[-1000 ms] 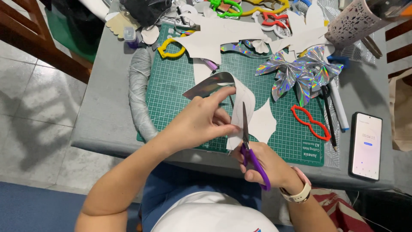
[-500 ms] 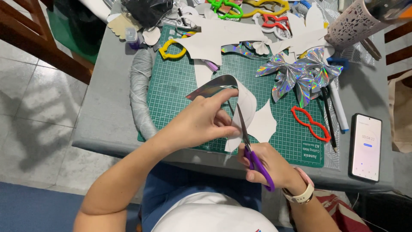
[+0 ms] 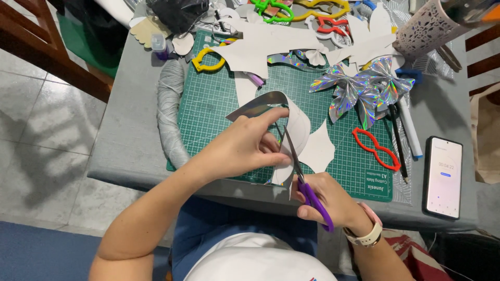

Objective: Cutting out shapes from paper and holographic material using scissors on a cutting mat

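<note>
My left hand [image 3: 247, 145] pinches a curved piece of holographic card with a white back [image 3: 299, 122], holding it above the green cutting mat [image 3: 208, 101]. My right hand [image 3: 328, 200] grips purple-handled scissors [image 3: 312, 195] near the table's front edge. The blades point away from me and run up into the card beside my left fingers. A loose white offcut [image 3: 317, 151] lies on the mat just right of the blades.
Holographic paper bows [image 3: 359, 88] lie at the mat's right, with a red lip-shaped template [image 3: 376, 148], pens [image 3: 403, 130] and a phone [image 3: 444, 177] further right. A yellow template [image 3: 208, 60], white card scraps [image 3: 271, 44] and a grey wrapped ring [image 3: 169, 109] sit left and behind.
The scissors have advanced a little further into the card. My left hand has turned the card slightly, and its curved strip now arches higher above the mat.
</note>
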